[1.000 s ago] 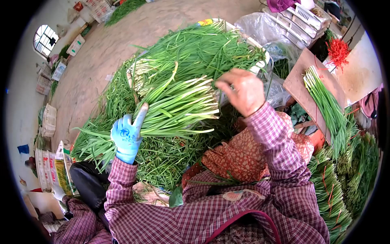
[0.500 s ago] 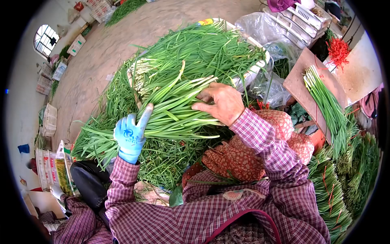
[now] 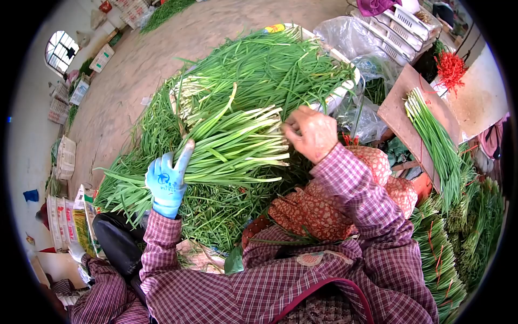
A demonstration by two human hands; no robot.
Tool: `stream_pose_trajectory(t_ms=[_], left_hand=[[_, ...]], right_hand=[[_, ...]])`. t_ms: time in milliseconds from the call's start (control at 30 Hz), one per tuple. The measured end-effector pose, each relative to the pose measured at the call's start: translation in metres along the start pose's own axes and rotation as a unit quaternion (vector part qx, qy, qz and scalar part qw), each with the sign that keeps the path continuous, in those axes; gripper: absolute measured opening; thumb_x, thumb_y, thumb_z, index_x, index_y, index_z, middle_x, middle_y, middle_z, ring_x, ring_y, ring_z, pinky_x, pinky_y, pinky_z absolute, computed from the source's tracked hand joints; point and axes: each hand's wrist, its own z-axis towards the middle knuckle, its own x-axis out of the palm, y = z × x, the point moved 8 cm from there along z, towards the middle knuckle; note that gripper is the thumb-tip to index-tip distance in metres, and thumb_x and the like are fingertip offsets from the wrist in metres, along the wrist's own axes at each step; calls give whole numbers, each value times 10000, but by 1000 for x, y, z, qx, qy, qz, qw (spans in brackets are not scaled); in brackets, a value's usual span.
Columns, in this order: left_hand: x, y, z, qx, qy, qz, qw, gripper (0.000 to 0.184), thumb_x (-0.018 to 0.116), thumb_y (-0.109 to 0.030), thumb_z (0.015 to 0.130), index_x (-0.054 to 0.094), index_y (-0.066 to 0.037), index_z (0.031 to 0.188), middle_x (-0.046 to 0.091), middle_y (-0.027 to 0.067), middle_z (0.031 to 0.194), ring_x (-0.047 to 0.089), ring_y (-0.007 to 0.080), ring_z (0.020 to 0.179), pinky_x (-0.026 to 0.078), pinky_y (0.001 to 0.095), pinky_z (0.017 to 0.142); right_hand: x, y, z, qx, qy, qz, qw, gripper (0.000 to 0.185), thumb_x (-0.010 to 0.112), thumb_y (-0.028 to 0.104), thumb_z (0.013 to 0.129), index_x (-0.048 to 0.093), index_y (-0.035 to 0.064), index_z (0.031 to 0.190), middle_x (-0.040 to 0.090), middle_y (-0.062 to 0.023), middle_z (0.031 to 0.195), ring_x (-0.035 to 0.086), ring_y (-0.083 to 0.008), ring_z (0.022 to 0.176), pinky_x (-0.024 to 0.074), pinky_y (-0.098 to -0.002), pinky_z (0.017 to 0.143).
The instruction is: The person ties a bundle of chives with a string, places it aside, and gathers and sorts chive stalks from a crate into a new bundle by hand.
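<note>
My left hand (image 3: 167,181), in a pale blue glove, is wrapped round a thick bunch of garlic chives (image 3: 232,143). The leafy tips hang out to the left and the pale stem ends fan out to the right. At those stem ends is my bare right hand (image 3: 312,132), its fingers curled together. Whatever may be pinched in them is hidden. Beneath and behind the bunch lies a big heap of loose chives (image 3: 270,65), spilling over a white crate (image 3: 345,89).
On my right, a tied bundle of chives (image 3: 431,135) rests on a brown board (image 3: 391,110) beside red ties (image 3: 450,70). More bundles (image 3: 440,264) are stacked below. White baskets (image 3: 396,29) and clear plastic bags (image 3: 350,40) stand behind. At lower left is another person's sleeve (image 3: 105,297).
My right hand has moved off the stems to the right, just past their ends. The stem ends now show spread out. My left hand has shifted slightly left with the bunch.
</note>
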Motion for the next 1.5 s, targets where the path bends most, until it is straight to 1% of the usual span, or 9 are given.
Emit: stream_pose_trajectory(t_ms=[133,200,333,533,867,1067,1200,1267,1500], left_hand=[[-5,-2,-2,22,13,15,1000,738,672,-76,609,557,-301,1302,577,28,854,592,218,745,480,339,648],[-6,-8,2,30,-2,-6,1000,743,629,-53,634,539,-338,1315,551,24,829,564,208,709,466,334,627],[-13,-19,8,53,-24,-43,997,745,584,-30,672,520,-380,1326,518,22,804,530,204,675,455,336,611],[-23,-30,13,84,-34,-42,995,714,570,-68,689,516,-394,1321,520,23,815,526,200,673,455,320,594],[-12,-22,4,64,-14,-54,996,745,593,-51,663,517,-386,1324,545,27,836,555,214,693,471,329,597],[-4,5,-13,8,-12,-55,998,807,652,-43,584,535,-369,1312,535,24,809,570,213,709,474,341,617],[0,13,-20,1,15,-2,1000,613,700,-336,684,577,-276,1282,572,31,824,587,221,705,472,353,628],[-1,12,-18,-2,2,-20,1000,814,656,-50,570,537,-365,1311,532,17,812,559,205,696,467,338,614],[-1,-8,2,22,19,-1,1000,808,605,-14,644,486,-404,1343,541,18,812,555,198,668,474,334,580]], right_hand=[[-19,-24,22,73,45,-101,991,233,665,305,819,654,76,778,592,-32,704,595,-188,593,500,-346,512],[-36,6,34,-66,-41,-23,997,272,642,352,857,688,86,890,653,-39,767,632,-206,705,515,-331,615],[28,11,49,11,297,54,953,646,521,652,838,645,107,1162,642,-144,1153,600,-297,1080,462,-426,946],[75,36,39,-25,438,374,817,500,636,446,864,621,92,1217,640,-124,1187,592,-282,1097,418,-368,1003],[40,9,34,-70,153,50,984,189,593,187,897,580,8,957,576,-149,550,598,-279,485,476,-400,443],[34,-67,9,-63,193,-68,977,217,513,214,949,584,19,882,538,-78,507,519,-218,408,465,-380,408],[45,-149,-25,41,279,-224,933,233,470,263,980,612,78,987,615,-78,672,581,-178,530,495,-337,445],[20,-116,-25,-13,198,-247,949,237,497,292,964,614,86,976,624,-75,695,599,-182,558,510,-337,475],[-37,43,13,-127,18,59,990,297,623,364,863,645,81,775,619,-62,656,611,-208,540,516,-357,508]])
